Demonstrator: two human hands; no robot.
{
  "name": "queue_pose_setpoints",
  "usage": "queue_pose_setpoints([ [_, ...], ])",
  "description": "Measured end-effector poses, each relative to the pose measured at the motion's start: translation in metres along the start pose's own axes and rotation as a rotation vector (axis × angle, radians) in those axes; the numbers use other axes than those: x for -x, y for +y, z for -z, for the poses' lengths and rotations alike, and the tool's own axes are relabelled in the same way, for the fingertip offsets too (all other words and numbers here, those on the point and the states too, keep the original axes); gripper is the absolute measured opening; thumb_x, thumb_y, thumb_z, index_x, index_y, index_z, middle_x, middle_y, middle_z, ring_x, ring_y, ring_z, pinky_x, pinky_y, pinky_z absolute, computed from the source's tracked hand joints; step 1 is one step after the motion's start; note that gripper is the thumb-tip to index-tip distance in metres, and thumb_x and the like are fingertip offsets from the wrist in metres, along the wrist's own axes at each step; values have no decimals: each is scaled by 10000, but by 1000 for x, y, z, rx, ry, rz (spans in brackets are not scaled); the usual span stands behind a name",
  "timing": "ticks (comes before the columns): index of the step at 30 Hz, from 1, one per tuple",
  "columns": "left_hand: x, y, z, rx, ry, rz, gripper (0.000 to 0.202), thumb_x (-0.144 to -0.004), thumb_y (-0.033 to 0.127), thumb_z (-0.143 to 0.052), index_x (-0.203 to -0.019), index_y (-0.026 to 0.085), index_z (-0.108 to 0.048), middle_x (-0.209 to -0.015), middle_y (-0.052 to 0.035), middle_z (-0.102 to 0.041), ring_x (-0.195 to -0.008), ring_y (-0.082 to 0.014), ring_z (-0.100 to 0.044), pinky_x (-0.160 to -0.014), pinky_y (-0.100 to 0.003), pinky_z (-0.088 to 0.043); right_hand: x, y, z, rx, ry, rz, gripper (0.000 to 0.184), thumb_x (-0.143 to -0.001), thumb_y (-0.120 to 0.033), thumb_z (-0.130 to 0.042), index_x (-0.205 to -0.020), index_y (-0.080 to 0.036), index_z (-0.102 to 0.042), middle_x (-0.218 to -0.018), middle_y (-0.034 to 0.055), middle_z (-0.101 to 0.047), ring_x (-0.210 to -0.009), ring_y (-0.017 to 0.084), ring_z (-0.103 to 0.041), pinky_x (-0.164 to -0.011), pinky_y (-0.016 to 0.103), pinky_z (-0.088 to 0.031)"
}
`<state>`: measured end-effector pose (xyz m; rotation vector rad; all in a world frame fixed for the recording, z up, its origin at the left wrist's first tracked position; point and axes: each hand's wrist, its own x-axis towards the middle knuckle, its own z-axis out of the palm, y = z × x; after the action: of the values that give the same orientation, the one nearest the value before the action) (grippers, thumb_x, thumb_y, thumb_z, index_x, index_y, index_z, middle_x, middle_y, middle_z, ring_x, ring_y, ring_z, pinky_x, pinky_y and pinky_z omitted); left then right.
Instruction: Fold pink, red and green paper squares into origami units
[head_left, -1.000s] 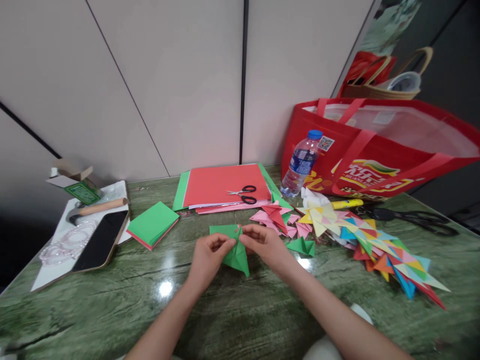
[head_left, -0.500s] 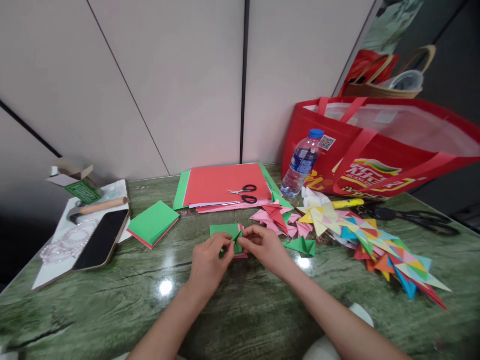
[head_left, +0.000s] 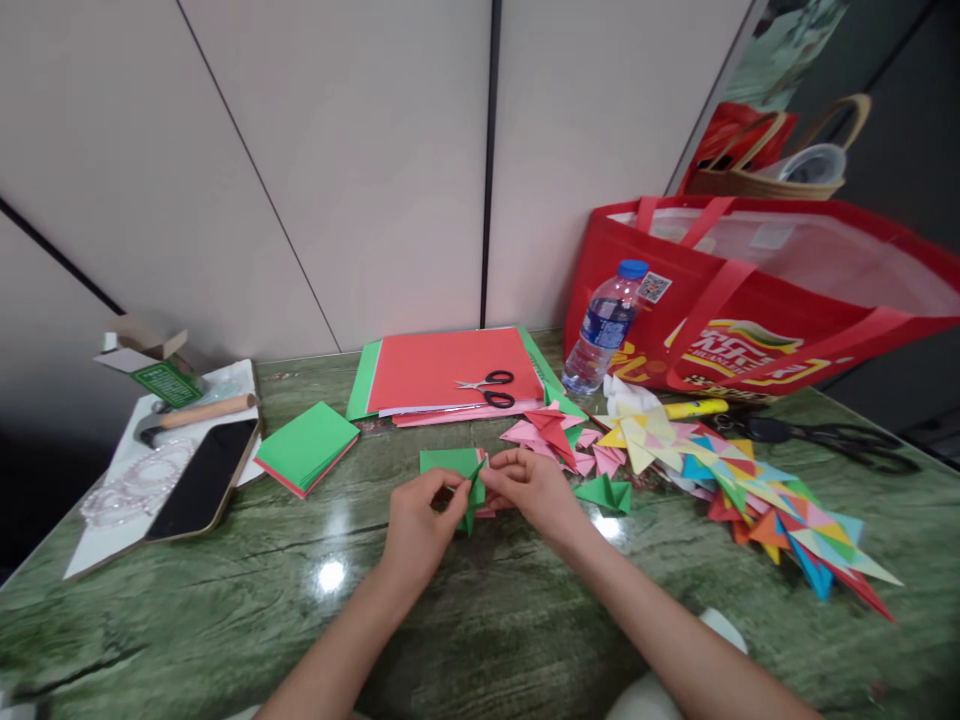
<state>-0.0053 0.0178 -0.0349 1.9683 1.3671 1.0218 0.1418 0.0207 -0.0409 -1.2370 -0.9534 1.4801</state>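
Observation:
Between my two hands is a folded green paper piece [head_left: 472,500], pinched from both sides. My left hand [head_left: 420,505] grips its left side with thumb and fingers together. On the other side, my right hand [head_left: 536,492] pinches the right edge near the top. Below and behind the piece lies a small stack of green and pink paper [head_left: 446,459], partly hidden by my hands. To the right of my right hand rests another folded green paper piece [head_left: 606,493]. Pink and red folded pieces [head_left: 555,435] are heaped just beyond it.
Scissors [head_left: 495,388] lie on red paper sheets [head_left: 450,362] at the back. Green squares [head_left: 307,445], a phone [head_left: 206,480] and a hammer [head_left: 199,412] are at left. A water bottle [head_left: 600,330], red bag [head_left: 720,310] and colourful folded-paper chain [head_left: 765,490] are at right.
My left hand has turned slightly and shifted a little right, its fingers closer together on the green piece. The piece's lower point now shows below the fingers.

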Motion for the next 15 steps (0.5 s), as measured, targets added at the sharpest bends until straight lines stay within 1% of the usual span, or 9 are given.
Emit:
queue_pose_setpoints([
  [4,-2,3,-1,160,8,168,156,-705,268,-564,-643,135,-617,-593,-20,-619,-528,-128,-537,-506,-207,-405,-1,1,1,21,-33,22,372,-487,-345,-737,-713,-158,-510,-566,-39,-574,-493,106,-552,-519,249,-468],
  [7,-3,6,0,273,9,272,178,-678,286,-591,-612,122,-608,-557,-3,-583,-496,-109,-503,-466,-187,-377,-1,1,2,41,-62,13,333,-519,-377,-716,-663,-142,-529,-547,-42,-549,-484,91,-531,-527,240,-456],
  [11,-6,6,2,386,10,329,184,-654,288,-624,-588,118,-607,-546,12,-564,-510,-93,-483,-478,-170,-366,0,0,1,-10,-104,-3,330,-547,-416,-699,-621,-137,-537,-530,-51,-521,-475,73,-503,-522,229,-450],
  [15,-7,3,2,494,-28,386,219,-654,315,-642,-572,117,-598,-503,39,-505,-481,-61,-418,-455,-149,-328,1,-3,1,-26,-64,-4,355,-492,-399,-736,-635,-141,-540,-524,-48,-533,-460,71,-488,-482,219,-441],
])
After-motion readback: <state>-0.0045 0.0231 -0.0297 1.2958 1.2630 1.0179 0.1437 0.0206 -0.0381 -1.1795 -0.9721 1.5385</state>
